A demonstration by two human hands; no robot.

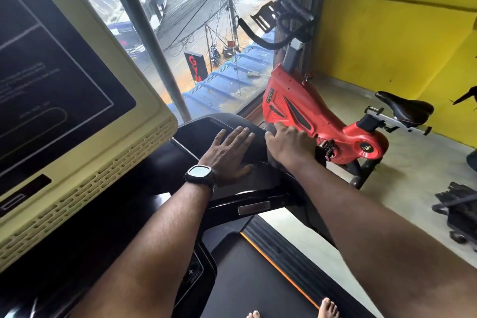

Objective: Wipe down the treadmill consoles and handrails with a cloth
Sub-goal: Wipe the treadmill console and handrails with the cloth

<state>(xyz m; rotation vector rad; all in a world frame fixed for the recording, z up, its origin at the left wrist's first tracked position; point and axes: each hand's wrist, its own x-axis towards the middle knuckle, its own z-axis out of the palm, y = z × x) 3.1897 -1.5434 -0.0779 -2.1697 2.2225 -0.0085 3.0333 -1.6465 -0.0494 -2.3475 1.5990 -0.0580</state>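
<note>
The treadmill console has a big dark screen in a cream frame at the left and a black side wing to its right. My left hand, with a watch on the wrist, lies flat on that wing, fingers straight and spread. At the wing's right edge my right hand curls over a dark grey cloth. Bits of cloth show at the fingertips and under the palm. Below both hands runs the black handrail with a silver plate.
A red exercise bike stands close to the right of the console, against the window and a yellow wall. The treadmill belt with an orange stripe is below, my bare toes on it. Black equipment sits on the floor at far right.
</note>
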